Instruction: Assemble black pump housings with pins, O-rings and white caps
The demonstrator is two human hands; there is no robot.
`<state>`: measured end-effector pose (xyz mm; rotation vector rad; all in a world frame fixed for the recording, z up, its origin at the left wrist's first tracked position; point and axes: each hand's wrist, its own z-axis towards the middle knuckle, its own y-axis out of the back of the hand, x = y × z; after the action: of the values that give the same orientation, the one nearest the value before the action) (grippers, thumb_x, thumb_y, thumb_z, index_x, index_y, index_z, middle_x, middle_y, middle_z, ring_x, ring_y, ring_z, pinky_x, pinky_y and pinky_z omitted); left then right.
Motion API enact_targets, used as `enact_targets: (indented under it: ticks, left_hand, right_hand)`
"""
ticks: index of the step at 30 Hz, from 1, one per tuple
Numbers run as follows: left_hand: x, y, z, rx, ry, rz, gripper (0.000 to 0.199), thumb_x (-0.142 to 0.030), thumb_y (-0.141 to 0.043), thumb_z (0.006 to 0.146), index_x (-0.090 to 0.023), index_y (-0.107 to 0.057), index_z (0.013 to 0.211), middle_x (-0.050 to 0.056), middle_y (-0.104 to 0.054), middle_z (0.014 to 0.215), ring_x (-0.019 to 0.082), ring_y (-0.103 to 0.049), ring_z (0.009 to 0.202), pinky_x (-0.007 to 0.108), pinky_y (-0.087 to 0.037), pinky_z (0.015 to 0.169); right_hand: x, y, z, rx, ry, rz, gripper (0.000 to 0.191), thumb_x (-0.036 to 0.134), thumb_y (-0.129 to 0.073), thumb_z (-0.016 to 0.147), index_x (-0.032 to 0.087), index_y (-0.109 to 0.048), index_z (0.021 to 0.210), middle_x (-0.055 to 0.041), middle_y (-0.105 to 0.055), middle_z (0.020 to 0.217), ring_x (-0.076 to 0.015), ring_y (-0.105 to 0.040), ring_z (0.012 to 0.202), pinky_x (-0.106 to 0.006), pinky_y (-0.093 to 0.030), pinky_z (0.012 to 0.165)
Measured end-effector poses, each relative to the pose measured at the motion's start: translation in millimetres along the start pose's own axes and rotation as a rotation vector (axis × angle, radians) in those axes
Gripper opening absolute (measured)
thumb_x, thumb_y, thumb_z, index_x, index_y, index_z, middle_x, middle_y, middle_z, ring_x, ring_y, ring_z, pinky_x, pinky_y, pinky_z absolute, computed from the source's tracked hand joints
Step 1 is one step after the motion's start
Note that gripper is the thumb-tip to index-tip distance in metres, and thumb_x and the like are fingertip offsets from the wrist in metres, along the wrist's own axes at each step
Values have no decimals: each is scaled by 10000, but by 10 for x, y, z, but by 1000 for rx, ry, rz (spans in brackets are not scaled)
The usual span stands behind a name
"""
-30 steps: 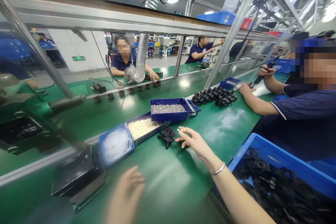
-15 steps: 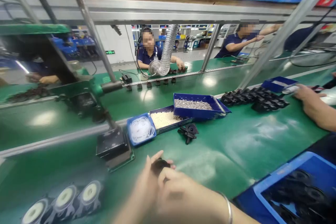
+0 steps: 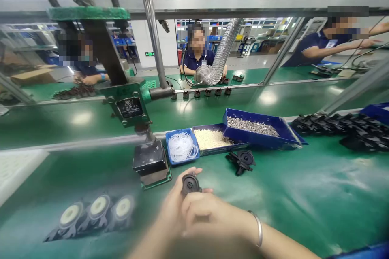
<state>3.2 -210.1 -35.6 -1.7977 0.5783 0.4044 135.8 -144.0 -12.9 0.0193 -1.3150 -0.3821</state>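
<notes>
A black plastic part with a round, ringed face (image 3: 190, 184) is in my left hand (image 3: 174, 206), fingers wrapped about its far side. My right hand (image 3: 209, 212), a silver bangle on its wrist, is closed right against the part's near edge; whatever its curled fingers pinch is hidden. Beyond my hands lies a similar black part (image 3: 244, 161) on the green table. Near it stand a small blue tray of clear rings (image 3: 181, 147), a tray of small cream pieces (image 3: 212, 138) and a blue bin of metal pins or screws (image 3: 253, 126).
At left, a green-topped press (image 3: 129, 107) stands over a black block (image 3: 148, 158). Several black parts with cream discs (image 3: 99, 206) lie front left. More black parts (image 3: 331, 123) are piled at right. Co-workers (image 3: 199, 52) sit across the table.
My view has swung left, so things appear farther right and the blue crate at lower right has nearly left view. The held part's round face now shows; both hands stay together at it.
</notes>
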Motion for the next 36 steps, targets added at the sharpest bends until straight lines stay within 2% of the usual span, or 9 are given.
enact_targets:
  ticks: [2, 4, 7, 9, 16, 22, 26, 30, 36]
  left_hand:
    - [-2, 5, 2, -13, -51, 53, 481, -543, -683, 820, -252, -645, 1202, 78, -496, 1474, 277, -694, 983, 401, -539, 874]
    - [-4, 12, 9, -36, -59, 61, 497, -540, -649, 851, -226, -622, 1235, 111, -640, 1291, 250, -695, 919, 366, -537, 827]
    - [-12, 4, 22, -94, -42, 45, 529, -555, -557, 909, -186, -571, 1288, 96, -728, 869, 208, -672, 772, 306, -521, 706]
    - [-15, -6, 31, -114, -54, 49, 503, -537, -519, 936, -168, -571, 1274, 81, -704, 784, 189, -652, 722, 272, -499, 647]
    - [4, 29, 58, -141, -74, 72, 367, -469, -501, 957, -209, -626, 1184, 89, -632, 1222, 115, -633, 568, 266, -491, 576]
    - [-18, 2, 58, -210, -15, 66, 361, -440, -482, 969, -179, -639, 1162, 97, -632, 1200, 136, -664, 655, 276, -537, 645]
    - [-3, -16, 40, -220, -107, 159, 361, -459, -494, 963, -189, -636, 1157, 86, -633, 1221, 146, -651, 753, 283, -533, 723]
    - [35, -7, 2, -206, -149, 302, 389, -483, -483, 968, -202, -615, 1201, 83, -660, 1204, 162, -644, 860, 283, -500, 830]
    - [65, 37, -13, -226, -189, 477, 458, -527, -420, 975, -204, -582, 1258, 100, -659, 1197, 223, -631, 1025, 358, -465, 967]
  right_hand:
    - [-14, 41, -18, 37, -20, 38, 215, 353, -634, 935, 163, -732, 914, -104, -676, 1043, -200, -638, 1039, -339, -483, 974]
    - [-37, 93, -68, 54, -89, 84, 236, 377, -628, 936, 170, -735, 903, -106, -675, 1123, -206, -648, 1056, -337, -502, 957]
    - [-104, 174, -175, -12, -232, 209, 261, 415, -685, 891, 156, -716, 878, -92, -717, 956, -169, -707, 776, -258, -562, 670]
    - [-158, 213, -229, -102, -311, 323, 270, 413, -704, 878, 144, -680, 892, -54, -710, 758, -128, -660, 550, -203, -497, 487]
    - [-194, 208, -204, -407, -445, 379, 309, 444, -667, 902, 153, -575, 851, -2, -652, 600, -68, -530, 392, -150, -389, 405]
    - [-177, 177, -219, -433, -460, 246, 310, 467, -619, 930, 157, -615, 915, 15, -620, 628, -75, -542, 445, -174, -413, 456]
    - [-241, 137, -227, -439, -421, -1, 263, 425, -554, 974, 180, -631, 918, 5, -648, 708, -83, -544, 497, -200, -417, 498]
    - [-322, 72, -225, -434, -326, -290, 188, 335, -514, 1001, 205, -635, 942, -4, -696, 819, -123, -630, 693, -230, -457, 669]
    - [-382, 19, -247, -421, -294, -441, 183, 277, -474, 1011, 211, -619, 921, -1, -700, 830, -145, -655, 762, -241, -449, 707]
